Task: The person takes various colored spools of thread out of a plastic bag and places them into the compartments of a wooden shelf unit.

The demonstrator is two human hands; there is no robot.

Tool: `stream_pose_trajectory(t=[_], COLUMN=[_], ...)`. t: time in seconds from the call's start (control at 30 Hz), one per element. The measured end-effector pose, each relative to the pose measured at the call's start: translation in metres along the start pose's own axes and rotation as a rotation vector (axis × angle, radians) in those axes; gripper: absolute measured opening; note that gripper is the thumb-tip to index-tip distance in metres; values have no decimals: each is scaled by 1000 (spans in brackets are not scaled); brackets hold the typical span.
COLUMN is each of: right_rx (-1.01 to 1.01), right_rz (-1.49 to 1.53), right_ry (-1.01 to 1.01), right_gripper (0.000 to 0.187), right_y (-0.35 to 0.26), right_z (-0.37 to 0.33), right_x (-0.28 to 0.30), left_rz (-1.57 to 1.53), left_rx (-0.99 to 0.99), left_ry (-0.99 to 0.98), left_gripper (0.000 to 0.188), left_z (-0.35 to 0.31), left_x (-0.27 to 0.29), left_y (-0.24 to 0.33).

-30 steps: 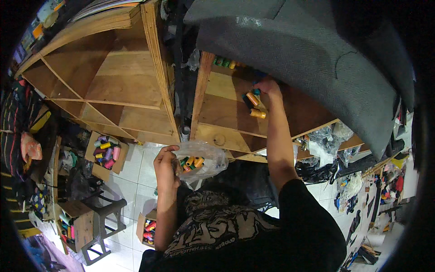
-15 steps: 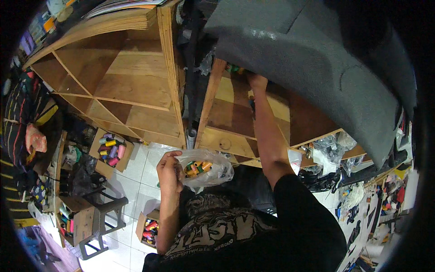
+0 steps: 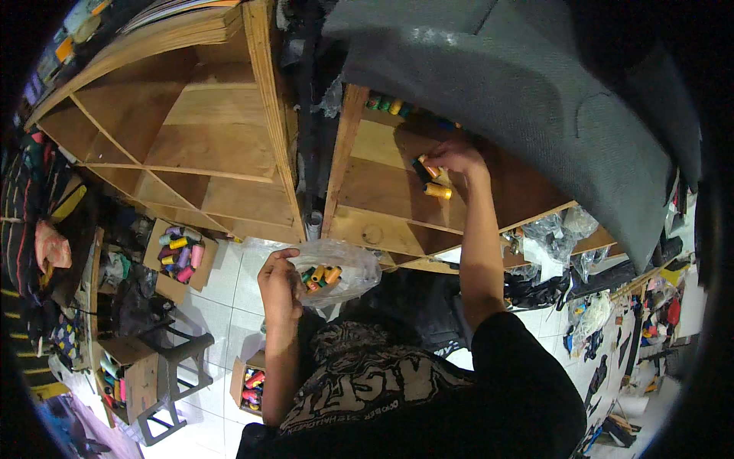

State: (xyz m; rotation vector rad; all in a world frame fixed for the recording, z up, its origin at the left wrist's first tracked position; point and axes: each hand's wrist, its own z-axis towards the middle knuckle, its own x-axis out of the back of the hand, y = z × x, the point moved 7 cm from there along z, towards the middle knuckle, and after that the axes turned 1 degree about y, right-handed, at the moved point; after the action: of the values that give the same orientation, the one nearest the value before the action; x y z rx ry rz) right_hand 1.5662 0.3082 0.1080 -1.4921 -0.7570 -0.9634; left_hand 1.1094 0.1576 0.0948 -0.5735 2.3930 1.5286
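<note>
My left hand (image 3: 281, 289) is closed on the rim of a clear plastic bag (image 3: 355, 277), which hangs open beside it. Inside the bag lie several orange and green thread spools (image 3: 325, 277). Within the wooden compartment at the right, my right hand (image 3: 461, 162) has its fingers bent around thread spools. An orange spool (image 3: 433, 170) and a dark one (image 3: 420, 170) show at its fingertips. Just below them is a yellow-orange spool (image 3: 438, 191); whether the hand holds it or it rests on wood I cannot tell. A row of spools (image 3: 394, 106) stands along the compartment's back.
A dark grey padded sheet (image 3: 520, 92) overhangs the right compartment. Left stands a wooden shelf unit (image 3: 222, 145). On the tiled floor are cardboard boxes of coloured spools (image 3: 182, 256) and a grey stool (image 3: 183, 359). Crumpled plastic bags (image 3: 566, 229) lie at the right.
My right hand has drawn back from deep in the compartment, and orange spools now show at its fingers. The left hand still holds the bag. The view has shifted slightly.
</note>
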Motion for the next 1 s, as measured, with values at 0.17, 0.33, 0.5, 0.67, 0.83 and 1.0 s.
stream_pose_trajectory(t=[0.17,0.33,0.5,0.67,0.83,1.0], right_rx=[-112,-224,13,26,1,-91], right_rz=[90,718,-250,-142,-99,27], right_ry=[68,252,749,715,643,378], right_gripper=[27,40,38,37,36,34], right_y=[16,-41,-23,-40,-33,-27], right_z=[5,26,68,67,60,36], right_x=[2,-2,-4,1,8,14], left_rz=[-20,32,-7,4,5,49], left_rx=[-1,17,-1,-12,-14,-6], left_ry=[8,62,32,59,27,43], left_gripper=[19,19,19,19,20,20], left_z=[2,-6,-2,-1,1,2], left_x=[1,6,2,11,4,6], left_y=[1,8,1,2,2,2])
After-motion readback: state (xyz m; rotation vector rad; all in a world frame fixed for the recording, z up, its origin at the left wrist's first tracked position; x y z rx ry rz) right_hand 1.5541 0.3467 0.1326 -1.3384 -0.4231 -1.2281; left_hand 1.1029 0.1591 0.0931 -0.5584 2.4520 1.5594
